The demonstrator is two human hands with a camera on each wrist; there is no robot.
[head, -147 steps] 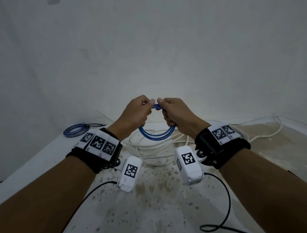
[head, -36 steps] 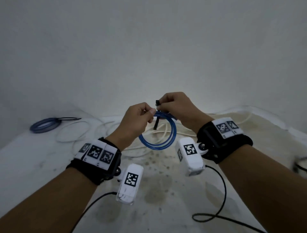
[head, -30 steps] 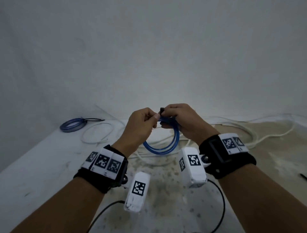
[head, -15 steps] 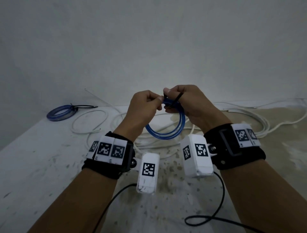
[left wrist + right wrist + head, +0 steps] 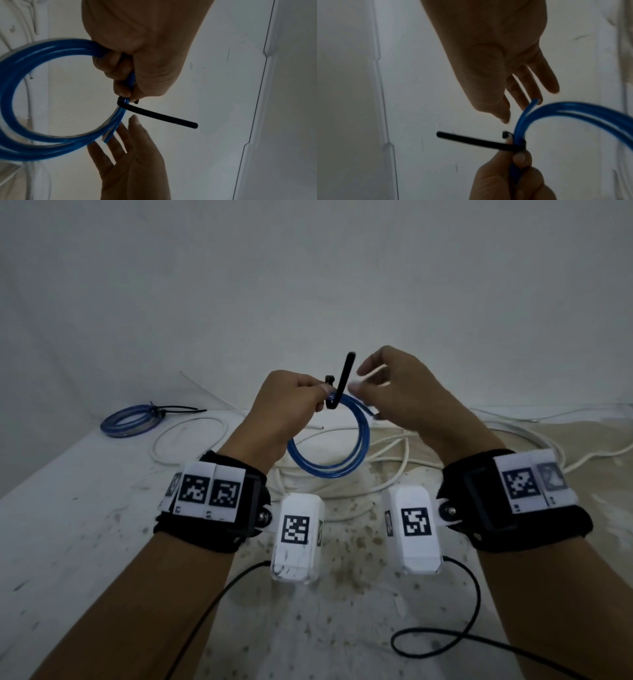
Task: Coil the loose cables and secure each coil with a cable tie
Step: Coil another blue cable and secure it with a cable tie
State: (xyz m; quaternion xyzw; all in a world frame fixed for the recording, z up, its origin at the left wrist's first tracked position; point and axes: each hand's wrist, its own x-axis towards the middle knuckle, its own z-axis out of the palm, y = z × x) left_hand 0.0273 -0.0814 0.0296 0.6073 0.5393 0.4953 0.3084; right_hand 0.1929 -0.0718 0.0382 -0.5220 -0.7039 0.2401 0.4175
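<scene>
Blue cable coil (image 5: 330, 440) hangs in the air above the bench (image 5: 61, 542), pinched at its top by the left hand (image 5: 287, 405), a black cable tie (image 5: 340, 381) looped round it there, tail sticking up. Right hand (image 5: 400, 392) hovers just beside, fingers spread, holding nothing. Below, loose white cables (image 5: 387, 453) sprawl over the stained white surface; a second, tied blue coil (image 5: 130, 421) lies far left by the plain white wall (image 5: 308, 285).
</scene>
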